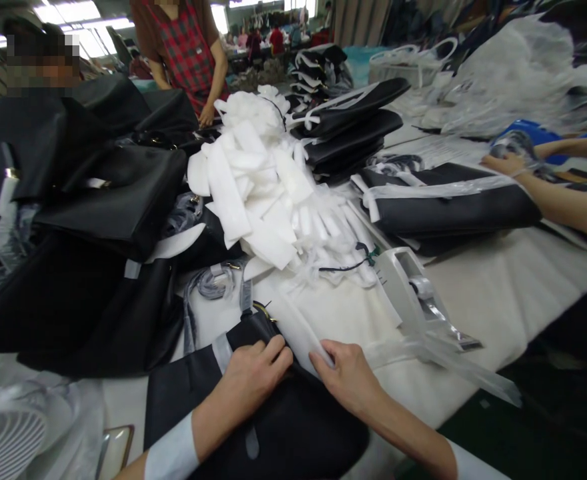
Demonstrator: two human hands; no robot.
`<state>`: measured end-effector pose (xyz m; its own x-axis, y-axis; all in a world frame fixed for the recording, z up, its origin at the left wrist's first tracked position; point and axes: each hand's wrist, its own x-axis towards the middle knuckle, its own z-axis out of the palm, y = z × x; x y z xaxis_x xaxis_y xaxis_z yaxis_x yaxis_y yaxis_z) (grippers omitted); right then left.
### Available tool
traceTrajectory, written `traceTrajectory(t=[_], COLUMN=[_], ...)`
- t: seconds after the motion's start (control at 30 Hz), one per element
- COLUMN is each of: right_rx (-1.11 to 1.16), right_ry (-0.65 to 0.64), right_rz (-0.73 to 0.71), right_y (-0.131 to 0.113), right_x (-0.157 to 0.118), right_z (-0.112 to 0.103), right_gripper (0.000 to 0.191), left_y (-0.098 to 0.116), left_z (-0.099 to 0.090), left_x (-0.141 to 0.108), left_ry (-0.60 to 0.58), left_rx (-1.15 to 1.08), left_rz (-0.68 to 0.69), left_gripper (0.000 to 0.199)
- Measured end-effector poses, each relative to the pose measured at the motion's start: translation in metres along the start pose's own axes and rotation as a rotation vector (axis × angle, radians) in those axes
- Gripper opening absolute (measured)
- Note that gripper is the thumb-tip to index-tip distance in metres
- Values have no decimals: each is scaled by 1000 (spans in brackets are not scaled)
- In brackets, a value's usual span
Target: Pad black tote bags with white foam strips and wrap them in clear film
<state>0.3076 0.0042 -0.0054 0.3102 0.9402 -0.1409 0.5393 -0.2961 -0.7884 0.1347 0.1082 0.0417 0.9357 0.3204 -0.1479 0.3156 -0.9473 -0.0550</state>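
Observation:
A black bag (303, 427) lies on the white-covered table in front of me. My left hand (258, 367) is closed on the bag's upper edge, beside a zipper end and a grey strap tab. My right hand (346, 373) pinches the lower end of a white foam strip (298, 327) at the bag's right side. Behind the bag, a coiled wrapped strap (216, 283) rests on the table. A large heap of white foam pieces (258, 193) lies further back.
Black bags (98, 193) are piled at the left; more (448, 200) lie at the right. A tape dispenser (411, 287) stands right of the foam. A fan (8, 433) is lower left. Another person's hands (511, 160) work far right; a person in a checked apron (188, 53) stands behind.

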Motion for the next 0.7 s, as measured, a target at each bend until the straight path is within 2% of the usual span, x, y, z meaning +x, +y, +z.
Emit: traceTrajectory(t=[0.07, 0.13, 0.3, 0.43, 0.5, 0.6, 0.7], right_rx=[-52, -96, -128, -250, -322, -384, -203], right_ry=[-9, -26, -127, -257, -331, -438, -505], right_rz=[44, 59, -22, -138, -194, -280, -278], right_y=[3, 3, -2, -2, -3, -5, -6], right_x=[0, 2, 8, 18, 25, 32, 25], right_z=[4, 6, 6, 10, 13, 11, -4], right_gripper=[34, 32, 21, 20, 21, 21, 25], left_y=[-9, -17, -21, -20, -21, -23, -25], left_z=[-5, -4, 13, 8, 2, 3, 18], left_x=[6, 8, 1, 5, 14, 29, 37], left_ry=[-32, -48, 31, 18, 29, 59, 51], left_rx=[16, 21, 28, 61, 33, -69, -131], left_rz=[-67, -131, -132, -105, -15, 229, 297], left_gripper=[26, 32, 10, 11, 27, 60, 66])
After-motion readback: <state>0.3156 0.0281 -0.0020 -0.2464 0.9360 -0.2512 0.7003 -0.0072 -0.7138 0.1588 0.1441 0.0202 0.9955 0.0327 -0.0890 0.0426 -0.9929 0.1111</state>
